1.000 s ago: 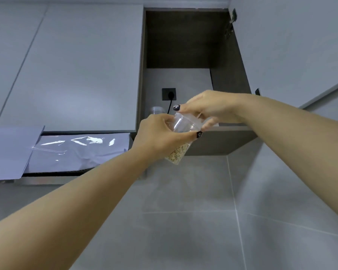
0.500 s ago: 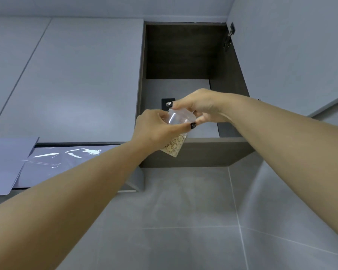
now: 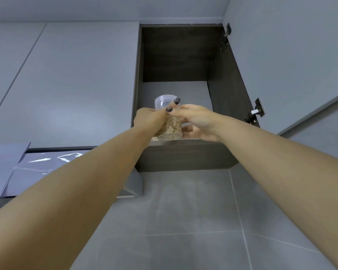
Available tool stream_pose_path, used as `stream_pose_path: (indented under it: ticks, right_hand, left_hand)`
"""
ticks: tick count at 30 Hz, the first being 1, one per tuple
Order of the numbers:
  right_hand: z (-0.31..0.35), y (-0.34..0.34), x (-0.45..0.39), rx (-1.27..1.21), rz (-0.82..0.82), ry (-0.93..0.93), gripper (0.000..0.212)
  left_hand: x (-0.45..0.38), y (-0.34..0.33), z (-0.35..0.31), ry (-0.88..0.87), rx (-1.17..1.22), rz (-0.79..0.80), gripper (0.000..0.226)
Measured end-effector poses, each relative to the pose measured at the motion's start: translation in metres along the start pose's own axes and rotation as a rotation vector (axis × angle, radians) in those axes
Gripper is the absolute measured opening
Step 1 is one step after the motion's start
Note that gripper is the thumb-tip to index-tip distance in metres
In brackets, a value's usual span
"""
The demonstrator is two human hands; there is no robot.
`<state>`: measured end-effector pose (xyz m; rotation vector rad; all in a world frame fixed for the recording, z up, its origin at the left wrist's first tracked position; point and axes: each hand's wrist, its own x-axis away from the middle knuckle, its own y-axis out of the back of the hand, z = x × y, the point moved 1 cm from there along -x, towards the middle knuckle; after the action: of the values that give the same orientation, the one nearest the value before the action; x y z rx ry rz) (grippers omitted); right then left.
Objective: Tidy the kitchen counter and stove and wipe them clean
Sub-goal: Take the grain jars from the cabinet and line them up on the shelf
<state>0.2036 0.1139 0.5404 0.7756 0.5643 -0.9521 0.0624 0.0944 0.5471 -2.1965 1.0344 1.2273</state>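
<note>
Head view: both hands — left hand [image 3: 150,118], right hand [image 3: 198,123] — grip a clear plastic grain jar [image 3: 169,121] at the open dark wall cabinet's [image 3: 183,156] near edge — shelving under way, wiping likely remains.

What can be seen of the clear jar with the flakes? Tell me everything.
The jar is a small round container of clear plastic with a translucent screw lid. Pale tan flakes fill roughly its lower half; the top part looks empty. It stands about upright at the front lip of the open wall cabinet, its base at the shelf edge. The left hand grips its side and the right hand cups the other side, a dark-nailed fingertip on the lid.
</note>
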Motion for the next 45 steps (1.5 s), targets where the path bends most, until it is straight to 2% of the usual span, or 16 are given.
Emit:
stream_pose_path:
  ticks: [3,5,7,10,12,15,18,21,25,30,35,39,43,45]
  right_hand:
    - [-0.005,0.004,-0.002,-0.024,-0.025,-0.029,0.075]
    - [-0.006,0.005,-0.004,-0.011,-0.043,-0.02,0.083]
    - [-0.007,0.006,-0.007,-0.028,-0.078,0.015,0.078]
    - [-0.008,0.006,-0.015,-0.043,-0.185,0.074,0.047]
    - [-0.013,0.005,-0.024,-0.002,-0.276,0.081,0.036]
    - [-0.026,0.005,-0.039,0.102,-0.37,0.037,0.032]
    - [-0.038,-0.003,-0.052,0.256,-0.419,-0.019,0.038]
    - [-0.04,-0.012,-0.061,0.41,-0.488,-0.024,0.046]
    - [-0.043,-0.017,-0.071,0.618,-0.472,-0.081,0.031]
    - [-0.042,-0.023,-0.078,0.893,-0.434,-0.17,0.042]
    - [-0.044,-0.029,-0.086,1.061,-0.385,-0.239,0.041]
    - [-0.038,-0.028,-0.081,1.141,-0.338,-0.189,0.032]
    - [-0.039,-0.03,-0.077,1.183,-0.334,-0.209,0.042]
    - [-0.039,-0.031,-0.073,1.093,-0.346,-0.159,0.029]
  left_hand:
    - [-0.002,0.0,-0.002,0.123,0.136,0.072,0.062]
    - [-0.001,0.0,-0.003,0.143,0.147,0.125,0.065]
    - [-0.001,0.001,-0.002,0.103,0.163,0.124,0.059]
    - [0.0,0.009,0.004,-0.021,0.124,0.019,0.031]
    - [0.0,0.016,0.017,-0.162,-0.126,-0.041,0.023]
    - [0.011,0.027,0.045,-0.333,-0.57,0.043,0.044]
    - [0.025,0.033,0.071,-0.448,-0.852,0.097,0.047]
    - [0.031,0.03,0.079,-0.551,-1.051,0.09,0.062]
    - [0.03,0.03,0.077,-0.548,-1.059,0.086,0.061]
    - [0.031,0.032,0.079,-0.559,-1.049,0.092,0.055]
    - [0.031,0.031,0.082,-0.558,-1.044,0.065,0.055]
    - [0.032,0.03,0.082,-0.542,-1.04,0.041,0.055]
    - [0.035,0.03,0.083,-0.51,-1.06,0.043,0.058]
    - [0.037,0.03,0.081,-0.48,-1.055,0.065,0.06]
